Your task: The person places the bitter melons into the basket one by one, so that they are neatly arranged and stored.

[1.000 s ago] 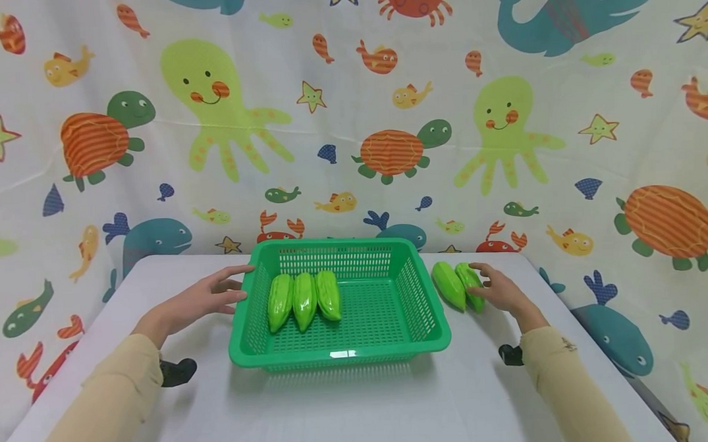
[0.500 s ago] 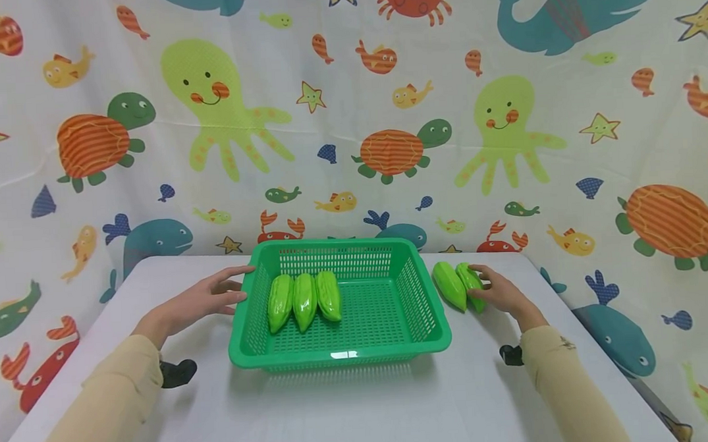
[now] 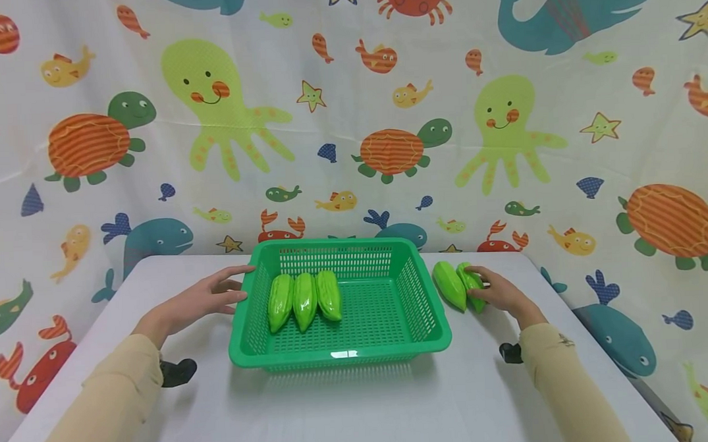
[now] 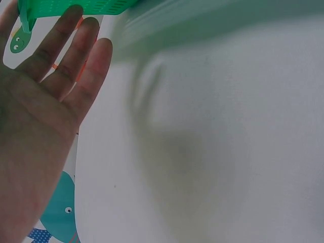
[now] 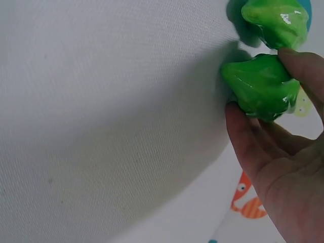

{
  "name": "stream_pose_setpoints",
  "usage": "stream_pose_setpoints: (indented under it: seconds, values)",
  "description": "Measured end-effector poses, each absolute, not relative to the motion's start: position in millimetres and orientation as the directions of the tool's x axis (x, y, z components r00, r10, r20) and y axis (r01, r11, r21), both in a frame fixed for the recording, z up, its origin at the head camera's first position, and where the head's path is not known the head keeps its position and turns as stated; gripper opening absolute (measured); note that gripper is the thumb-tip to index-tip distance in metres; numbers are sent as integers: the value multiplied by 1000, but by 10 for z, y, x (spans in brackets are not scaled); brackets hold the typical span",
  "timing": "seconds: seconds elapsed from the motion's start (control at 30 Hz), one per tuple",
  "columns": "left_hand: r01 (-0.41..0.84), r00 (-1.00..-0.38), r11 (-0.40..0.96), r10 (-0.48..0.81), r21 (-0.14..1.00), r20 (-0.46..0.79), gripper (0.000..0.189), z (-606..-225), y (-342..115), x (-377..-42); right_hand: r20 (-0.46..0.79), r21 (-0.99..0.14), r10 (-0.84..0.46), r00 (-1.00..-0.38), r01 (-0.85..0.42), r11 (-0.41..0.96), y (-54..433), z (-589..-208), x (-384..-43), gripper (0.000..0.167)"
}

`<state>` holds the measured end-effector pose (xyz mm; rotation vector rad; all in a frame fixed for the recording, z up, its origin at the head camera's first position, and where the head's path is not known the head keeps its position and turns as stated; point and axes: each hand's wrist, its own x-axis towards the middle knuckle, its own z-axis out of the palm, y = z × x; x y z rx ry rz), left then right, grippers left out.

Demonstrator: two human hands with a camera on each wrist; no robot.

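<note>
My right hand (image 3: 504,292) pinches a glossy green ridged fruit (image 5: 260,83) with a pointed end, right of the basket. The thumb lies on one side of it and the fingers on the other. A second green fruit (image 3: 449,287) lies close beside it, towards the basket. My left hand (image 3: 200,301) is at the left side of the green plastic basket (image 3: 348,356), fingers extended and fingertips right at the rim. Inside the basket, three similar fruits (image 3: 305,303) lie side by side in its left half.
A white table (image 3: 350,412) bears everything. Behind it hangs a pale curtain (image 3: 326,133) printed with sea animals. Dark wrist devices show under both sleeves, a left one (image 3: 179,373) and a right one (image 3: 511,353).
My right hand has shifted very slightly around the fruit. The left hand and the basket have stayed in place. At far left, the curtain's print has slid a little to the left.
</note>
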<state>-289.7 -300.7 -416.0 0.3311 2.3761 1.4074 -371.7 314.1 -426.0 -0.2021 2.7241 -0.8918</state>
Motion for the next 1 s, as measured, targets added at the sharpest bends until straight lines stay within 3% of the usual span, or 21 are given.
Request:
stream_pose_setpoints:
  seconds: [0.6,1.0]
  values:
    - [16,-910,472,373,881,-183,65,-4169,-3007,-2896,-257,-677,-136,-957,78,732,3193,-4319,-3701,63]
    - [13,-910,471,370,882,-185,65,-4167,-3006,-2890,-242,-711,-49,-969,143,689,3213,-4154,-3714,63]
